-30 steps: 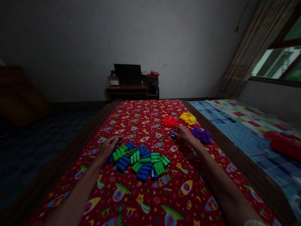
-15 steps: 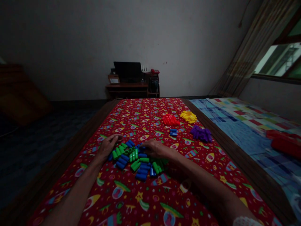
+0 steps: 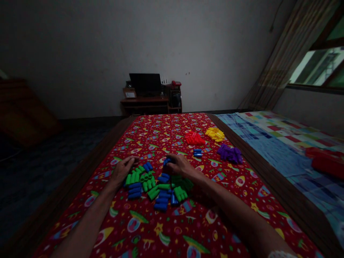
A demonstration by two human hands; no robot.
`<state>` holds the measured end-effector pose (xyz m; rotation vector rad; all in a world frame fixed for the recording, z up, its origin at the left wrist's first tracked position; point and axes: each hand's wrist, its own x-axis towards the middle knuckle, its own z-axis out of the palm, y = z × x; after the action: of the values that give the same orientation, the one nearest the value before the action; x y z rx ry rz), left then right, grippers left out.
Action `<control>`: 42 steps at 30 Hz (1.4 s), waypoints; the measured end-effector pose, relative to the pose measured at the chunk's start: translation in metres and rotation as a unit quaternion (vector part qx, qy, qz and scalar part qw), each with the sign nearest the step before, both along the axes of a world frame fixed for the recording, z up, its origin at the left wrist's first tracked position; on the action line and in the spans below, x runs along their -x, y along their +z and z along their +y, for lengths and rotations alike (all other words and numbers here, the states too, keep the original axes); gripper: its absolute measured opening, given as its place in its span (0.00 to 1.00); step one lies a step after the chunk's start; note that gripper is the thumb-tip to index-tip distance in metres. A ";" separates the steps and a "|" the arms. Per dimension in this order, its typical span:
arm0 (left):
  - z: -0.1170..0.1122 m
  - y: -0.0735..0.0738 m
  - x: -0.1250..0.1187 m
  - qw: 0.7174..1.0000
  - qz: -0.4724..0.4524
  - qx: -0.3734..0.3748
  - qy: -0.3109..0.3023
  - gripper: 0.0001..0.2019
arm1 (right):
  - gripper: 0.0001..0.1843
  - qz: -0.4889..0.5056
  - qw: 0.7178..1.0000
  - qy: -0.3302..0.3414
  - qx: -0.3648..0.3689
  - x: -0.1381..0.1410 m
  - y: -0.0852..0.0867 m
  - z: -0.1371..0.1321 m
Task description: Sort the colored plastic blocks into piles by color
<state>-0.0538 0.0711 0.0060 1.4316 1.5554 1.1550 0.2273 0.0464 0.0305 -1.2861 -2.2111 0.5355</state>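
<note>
A mixed heap of green and blue plastic tube pieces (image 3: 156,186) lies on a red rocket-print cloth (image 3: 166,229). My left hand (image 3: 122,170) rests at the heap's left edge, fingers curved against the pieces. Just above the heap's far side, my right hand (image 3: 178,165) is closed on a blue piece (image 3: 166,161). Farther off sit a small blue pile (image 3: 198,153), a red pile (image 3: 194,138), a yellow pile (image 3: 215,134) and a purple pile (image 3: 230,153).
The cloth covers a long wooden-edged surface (image 3: 88,161). To the right lies a checked blue bedspread (image 3: 282,147) with a red object (image 3: 326,163). A desk with a dark screen (image 3: 146,89) stands at the far wall. A curtained window (image 3: 317,68) is at the right.
My right hand came back from the small blue pile to the mixed heap, then closed on a blue piece and lifted slightly. The left hand stayed at the heap's left edge.
</note>
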 end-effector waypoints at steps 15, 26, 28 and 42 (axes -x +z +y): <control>0.002 0.012 -0.023 0.957 0.242 -0.064 -0.145 0.19 | 0.19 -0.264 0.955 -0.133 -0.021 -0.112 0.052 0.012; -0.027 0.038 -0.075 0.984 0.093 -0.096 -0.120 0.21 | 0.24 0.039 0.990 0.100 -0.088 -0.016 0.020 -0.022; -0.038 0.041 -0.090 0.982 0.060 -0.096 -0.148 0.21 | 0.22 0.079 0.987 0.126 -0.055 -0.011 0.018 -0.022; -0.050 0.021 -0.079 0.897 0.289 -0.108 -0.316 0.16 | 0.12 -0.190 0.974 -0.089 -0.087 -0.094 0.026 0.019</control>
<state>0.0248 0.0213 0.0271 2.3576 1.1592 0.5324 0.3214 0.0654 0.0567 -1.5742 -2.3459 0.0235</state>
